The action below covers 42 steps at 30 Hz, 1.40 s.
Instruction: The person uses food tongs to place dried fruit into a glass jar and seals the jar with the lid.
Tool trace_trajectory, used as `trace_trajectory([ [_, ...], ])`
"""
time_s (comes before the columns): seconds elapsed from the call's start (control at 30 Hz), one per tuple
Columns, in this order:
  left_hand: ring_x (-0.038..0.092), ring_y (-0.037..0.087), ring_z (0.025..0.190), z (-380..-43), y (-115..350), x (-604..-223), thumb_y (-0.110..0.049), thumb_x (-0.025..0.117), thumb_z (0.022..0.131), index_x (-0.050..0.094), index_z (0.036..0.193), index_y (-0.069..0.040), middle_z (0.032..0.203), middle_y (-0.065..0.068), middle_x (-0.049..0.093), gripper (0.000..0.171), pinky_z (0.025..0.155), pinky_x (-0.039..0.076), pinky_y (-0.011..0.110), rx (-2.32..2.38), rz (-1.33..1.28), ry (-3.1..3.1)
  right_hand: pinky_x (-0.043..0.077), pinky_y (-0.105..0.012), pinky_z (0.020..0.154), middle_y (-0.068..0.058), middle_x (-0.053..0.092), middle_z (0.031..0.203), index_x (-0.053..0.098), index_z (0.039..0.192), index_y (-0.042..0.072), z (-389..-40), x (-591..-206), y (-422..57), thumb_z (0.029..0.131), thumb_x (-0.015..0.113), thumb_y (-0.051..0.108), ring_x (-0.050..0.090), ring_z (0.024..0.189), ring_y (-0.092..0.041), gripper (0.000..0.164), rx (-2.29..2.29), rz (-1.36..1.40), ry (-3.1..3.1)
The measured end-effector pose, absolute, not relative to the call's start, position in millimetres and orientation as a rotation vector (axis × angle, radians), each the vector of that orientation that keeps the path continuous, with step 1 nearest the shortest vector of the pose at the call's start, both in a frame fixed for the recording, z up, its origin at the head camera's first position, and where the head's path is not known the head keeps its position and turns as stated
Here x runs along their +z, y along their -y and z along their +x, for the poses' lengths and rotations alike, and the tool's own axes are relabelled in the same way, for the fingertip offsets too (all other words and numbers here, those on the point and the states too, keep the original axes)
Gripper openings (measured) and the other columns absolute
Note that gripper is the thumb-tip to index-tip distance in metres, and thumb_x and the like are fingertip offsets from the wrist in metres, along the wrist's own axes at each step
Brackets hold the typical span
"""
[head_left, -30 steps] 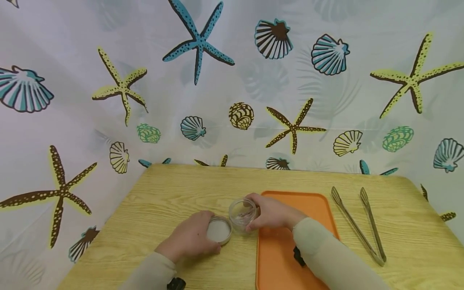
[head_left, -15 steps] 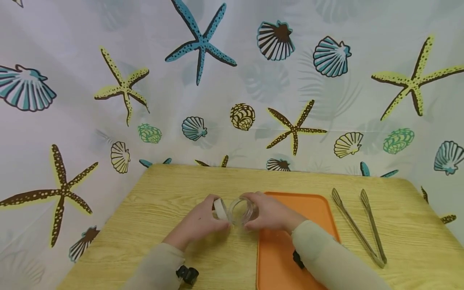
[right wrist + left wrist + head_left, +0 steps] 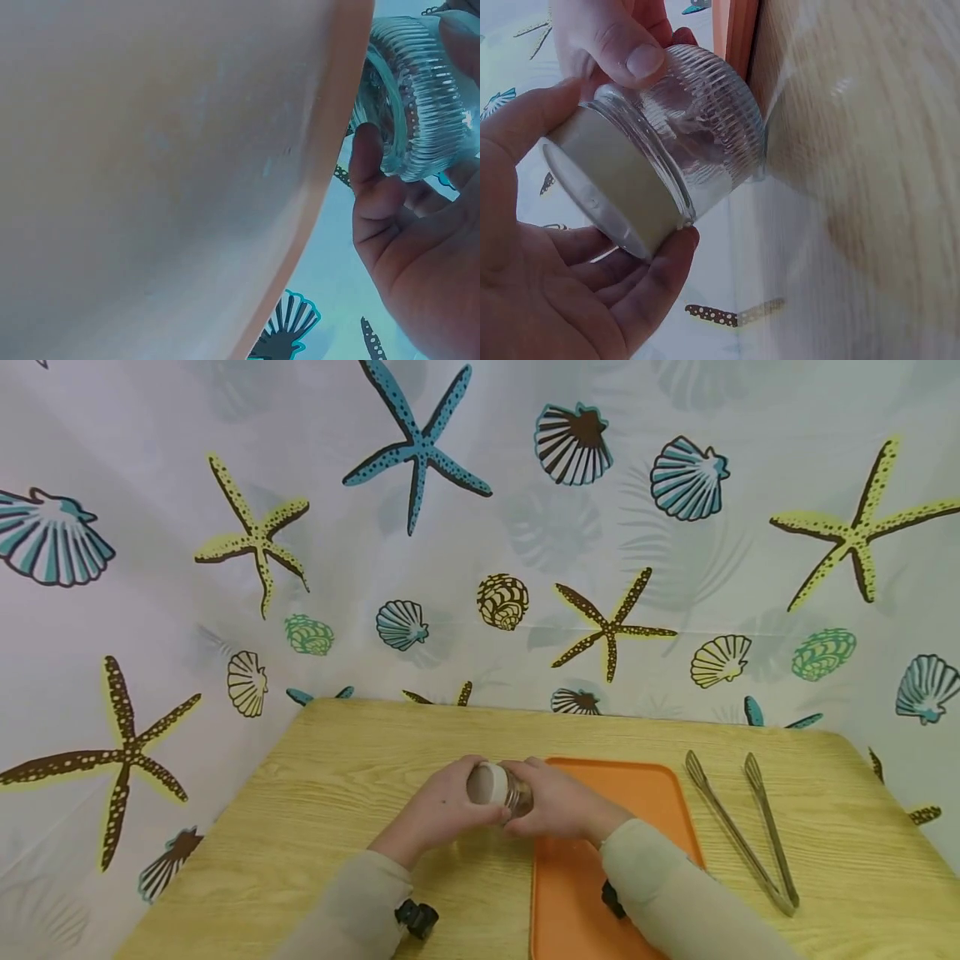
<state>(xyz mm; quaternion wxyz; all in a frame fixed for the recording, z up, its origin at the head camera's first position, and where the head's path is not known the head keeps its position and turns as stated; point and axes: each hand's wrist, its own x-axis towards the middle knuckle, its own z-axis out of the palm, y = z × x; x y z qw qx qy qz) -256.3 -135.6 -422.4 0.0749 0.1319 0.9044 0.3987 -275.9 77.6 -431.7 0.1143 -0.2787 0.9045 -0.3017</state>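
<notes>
A clear ribbed glass jar (image 3: 712,112) is tilted between my two hands, its bottom edge close to the tabletop. My right hand (image 3: 558,802) grips the jar's body, thumb along its side. At the jar's mouth sits a pale, light-coloured lid (image 3: 611,172), which my left hand (image 3: 446,806) holds around the rim with thumb and fingers. In the right wrist view, the jar (image 3: 420,97) shows its ribbed side and base, with fingers curled about it. The lid (image 3: 487,783) faces left in the head view.
An orange tray (image 3: 585,910) lies under my right forearm, just right of the jar. Metal tongs (image 3: 750,843), spread apart, rest on the wooden table (image 3: 360,752) farther right. A curtain (image 3: 465,543) printed with shells and starfish stands behind the table.
My left hand has lifted the lid from the table, turned it on edge and brought it right onto the jar's mouth. My right hand has tipped the jar toward the lid.
</notes>
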Motion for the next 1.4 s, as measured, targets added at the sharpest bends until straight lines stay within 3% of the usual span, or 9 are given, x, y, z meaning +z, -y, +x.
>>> trace_trajectory([
  [0.23, 0.061, 0.018, 0.090, -258, 127, -419, -0.051, 0.079, 0.082, 0.058, 0.130, -0.008, 0.110, 0.003, 0.065, 0.068, 0.073, 0.052, 0.038, 1.083, 0.424, -2.766, 0.049, -0.037, 0.090, 0.006, 0.052, 0.122, 0.046, 0.153, 0.027, -279, -433, -78, 0.081, 0.085, 0.037, 0.056, 0.102, -0.014, 0.082, -0.892, -0.856, -2.648],
  [0.43, 0.060, 0.018, 0.088, -258, 125, -418, -0.051, 0.079, 0.082, 0.059, 0.128, -0.009, 0.108, 0.002, 0.064, 0.065, 0.071, 0.052, 0.037, 1.063, 0.449, -2.752, 0.048, -0.038, 0.091, 0.006, 0.054, 0.122, 0.048, 0.151, 0.027, -282, -433, -79, 0.080, 0.087, 0.039, 0.056, 0.103, -0.014, 0.082, -0.899, -0.851, -2.632],
  [0.57, 0.059, 0.019, 0.091, -260, 124, -416, -0.050, 0.080, 0.083, 0.057, 0.135, -0.009, 0.112, 0.004, 0.063, 0.070, 0.073, 0.052, 0.038, 1.044, 0.480, -2.738, 0.048, -0.038, 0.092, 0.006, 0.054, 0.123, 0.050, 0.149, 0.024, -283, -433, -81, 0.079, 0.087, 0.040, 0.056, 0.103, -0.014, 0.081, -0.922, -0.848, -2.614],
  [0.83, 0.057, 0.025, 0.110, -258, 126, -417, -0.040, 0.080, 0.087, 0.042, 0.155, -0.009, 0.143, 0.012, 0.052, 0.083, 0.089, 0.052, 0.045, 0.916, 0.581, -2.786, 0.048, -0.038, 0.091, 0.004, 0.056, 0.123, 0.047, 0.152, 0.017, -284, -431, -82, 0.082, 0.083, 0.045, 0.056, 0.104, -0.015, 0.083, -0.877, -0.831, -2.621],
  [1.2, 0.050, 0.026, 0.125, -260, 135, -421, -0.026, 0.080, 0.089, 0.033, 0.160, -0.019, 0.151, 0.008, 0.042, 0.086, 0.096, 0.049, 0.047, 0.869, 0.813, -2.761, 0.049, -0.038, 0.091, 0.003, 0.054, 0.128, 0.049, 0.150, 0.021, -285, -427, -80, 0.081, 0.086, 0.041, 0.056, 0.106, -0.015, 0.081, -0.886, -0.840, -2.589],
  [1.4, 0.048, 0.030, 0.128, -257, 137, -427, -0.055, 0.065, 0.096, 0.027, 0.162, -0.026, 0.154, 0.012, 0.034, 0.082, 0.101, 0.045, 0.051, 0.989, 0.697, -2.741, 0.048, -0.039, 0.093, 0.000, 0.052, 0.129, 0.044, 0.154, 0.015, -286, -427, -79, 0.082, 0.085, 0.042, 0.056, 0.105, -0.016, 0.087, -0.824, -0.839, -2.610],
])
